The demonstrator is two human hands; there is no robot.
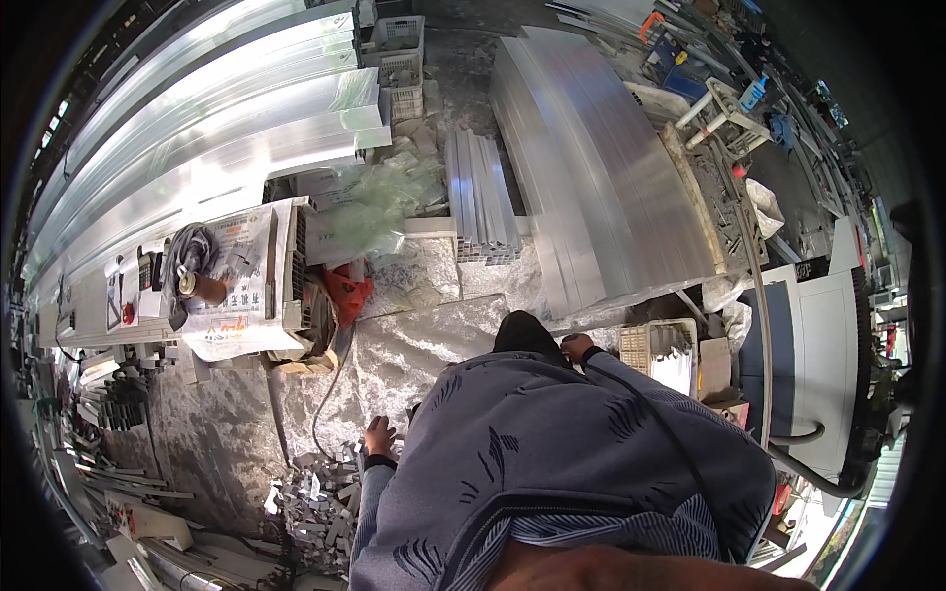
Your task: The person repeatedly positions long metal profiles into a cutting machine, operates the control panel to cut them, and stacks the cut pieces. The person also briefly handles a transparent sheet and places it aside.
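Note:
My left hand [378, 435] hangs low at my left side, its fingers loosely bent and apart, with nothing visible in them. It is nearest to a heap of small metal offcuts [320, 502] on the floor, apart from it. My right hand [576, 347] is out in front of my right side, close beside the dark rounded shape [527, 335] at the front of my body. Its fingers are small and partly hidden, so their grip is unclear. A pale plastic crate [635, 347] with white pieces stands just right of it.
Long silvery metal profiles [601, 158] are stacked ahead, with a smaller bundle of square tubes [478, 197] beside them. A paper-covered bench [236, 286] on the left bears a brown bottle. A red bag-like thing [347, 293] lies by it. A grey machine cabinet [818, 345] stands right.

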